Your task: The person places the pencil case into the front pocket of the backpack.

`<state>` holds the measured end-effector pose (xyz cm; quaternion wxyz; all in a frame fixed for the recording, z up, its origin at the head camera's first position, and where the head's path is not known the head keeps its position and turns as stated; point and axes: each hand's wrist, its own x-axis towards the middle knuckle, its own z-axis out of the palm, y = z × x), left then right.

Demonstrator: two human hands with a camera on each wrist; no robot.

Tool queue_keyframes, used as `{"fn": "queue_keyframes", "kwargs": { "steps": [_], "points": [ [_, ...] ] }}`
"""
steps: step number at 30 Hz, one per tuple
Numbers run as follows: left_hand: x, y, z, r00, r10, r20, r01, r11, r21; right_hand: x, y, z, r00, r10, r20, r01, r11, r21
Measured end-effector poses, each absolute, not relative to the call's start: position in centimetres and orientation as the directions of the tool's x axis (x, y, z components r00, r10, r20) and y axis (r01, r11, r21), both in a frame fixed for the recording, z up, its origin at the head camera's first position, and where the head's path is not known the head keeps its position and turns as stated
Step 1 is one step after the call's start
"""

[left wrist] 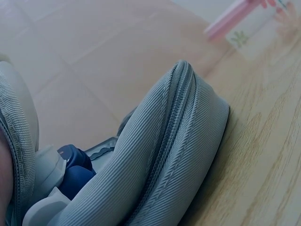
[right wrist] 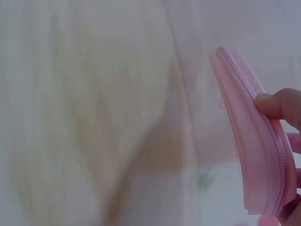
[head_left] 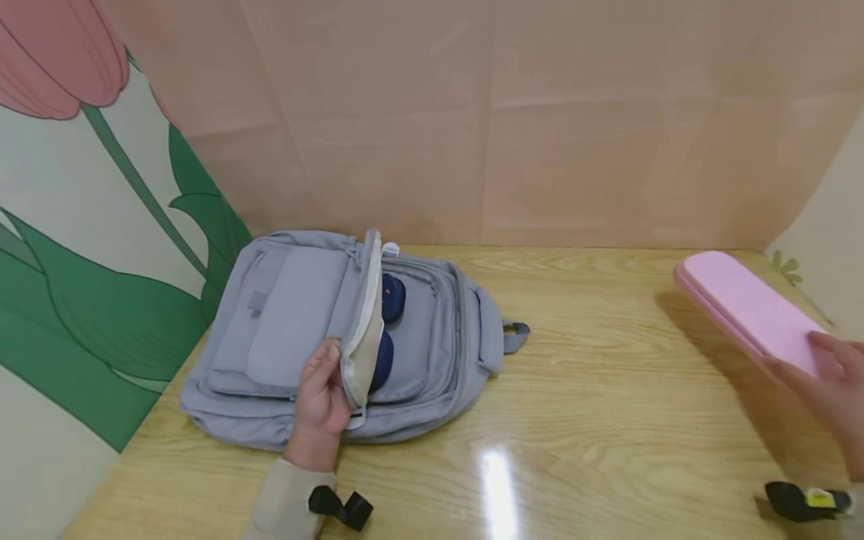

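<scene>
A grey backpack (head_left: 290, 307) lies on its back on the wooden table, its front pocket unzipped. My left hand (head_left: 322, 386) pinches the edge of the pocket flap (head_left: 364, 330) and holds it up. Inside the opening show two dark blue things, a small rounded case (head_left: 393, 298) and a rounded piece (head_left: 382, 361) partly hidden by the flap. My right hand (head_left: 826, 382) grips a pink zippered pencil case (head_left: 749, 307) by its near end, above the table at the right. In the right wrist view the thumb (right wrist: 277, 106) presses on the pencil case near its zipper.
The wooden table (head_left: 607, 420) stretches between the backpack and my right hand. A carry loop (head_left: 516, 337) sticks out from the backpack's right end. Behind stands a beige covered wall (head_left: 486, 120); a tulip-painted panel (head_left: 101, 247) is at the left.
</scene>
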<state>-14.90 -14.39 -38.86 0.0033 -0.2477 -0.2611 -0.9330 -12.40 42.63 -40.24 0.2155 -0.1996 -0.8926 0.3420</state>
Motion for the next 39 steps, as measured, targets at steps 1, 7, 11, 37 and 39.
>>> {"fn": "queue_keyframes", "kwargs": {
  "steps": [1, 7, 11, 37, 39],
  "points": [
    [-14.9, -14.4, -38.8, -0.877, 0.123, 0.464, 0.135, -0.864, 0.484, -12.6, 41.4, -39.4, -0.846, 0.456, 0.275, 0.18, 0.73, -0.659],
    [-14.9, -14.4, -38.7, -0.88, 0.12, 0.459, 0.134, -0.866, 0.482, -14.6, 35.2, -36.7, -0.881, 0.184, 0.437, -0.061, 0.87, -0.49],
    [-14.9, -14.3, -38.6, -0.888, 0.115, 0.445, 0.137, -0.857, 0.496, -16.1, 30.7, -35.8, -0.887, 0.065, 0.457, -0.208, 0.828, -0.52],
    [-15.5, -14.8, -38.0, -0.887, 0.133, 0.442, 0.209, -0.737, 0.642, -21.5, 15.2, -35.1, -0.768, -0.432, 0.472, -0.628, 0.654, -0.423],
    [-15.9, -15.0, -38.1, -0.868, 0.154, 0.473, 0.209, -0.749, 0.629, -21.8, 15.0, -35.0, -0.753, -0.455, 0.475, -0.646, 0.646, -0.406]
  ]
}}
